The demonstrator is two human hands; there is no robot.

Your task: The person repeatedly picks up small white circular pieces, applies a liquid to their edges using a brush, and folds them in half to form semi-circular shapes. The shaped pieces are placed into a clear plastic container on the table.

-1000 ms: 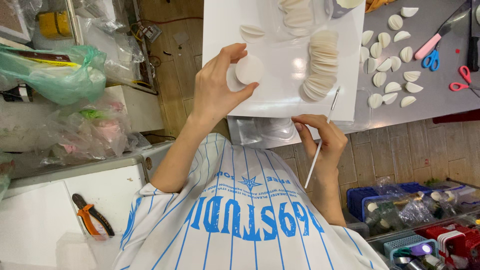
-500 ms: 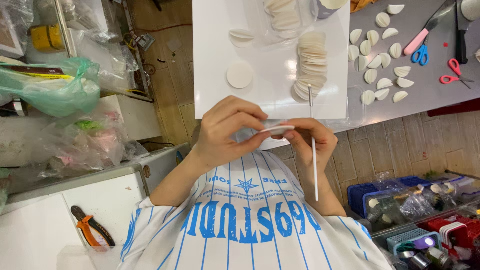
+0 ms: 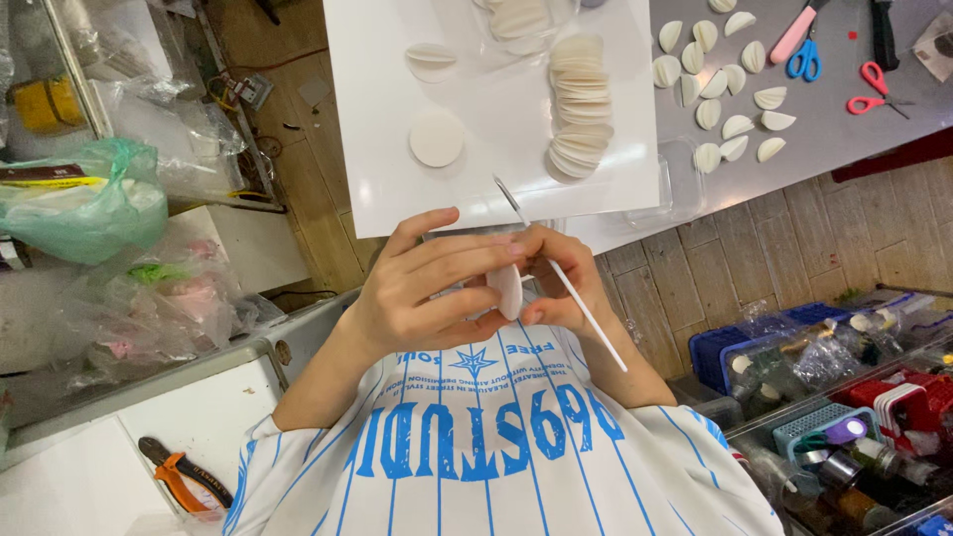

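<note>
Holding a small white disc point(image 3: 508, 290) between both hands, close to the chest over the striped shirt point(image 3: 476, 447). Taking the disc as landmark: the left hand point(image 3: 422, 293) is just left of it, fingers closed loosely around its edge, thumb under, index finger stretched over the top. The right hand point(image 3: 561, 288) is just right of it, touching it from the other side, fingertips pinching the disc edge, and it also grips a thin white stick point(image 3: 586, 323). The stick's long axis runs diagonally, its upper tip just above the disc, its lower end pointing down-right past the right wrist. Both hands are equally near; the disc sits on edge between them, probably being folded or pressed, though the fingers hide most of it.

Beyond the disc, a white board point(image 3: 377, 149) lies on the table. On it, straight up from the disc, one flat round disc point(image 3: 437, 139) lies alone; up-right of it is a fanned stack of discs point(image 3: 581, 109); further up is a folded piece point(image 3: 431, 55). Further right, on the grey table point(image 3: 844, 139), sit folded half-moon pieces point(image 3: 725, 89), blue scissors point(image 3: 804, 60) and red scissors point(image 3: 874, 89).

Far left of the disc is a green plastic bag point(image 3: 84, 199); down-left, orange-handled pliers point(image 3: 184, 481). Down-right are bins of small bottles point(image 3: 834, 397).
</note>
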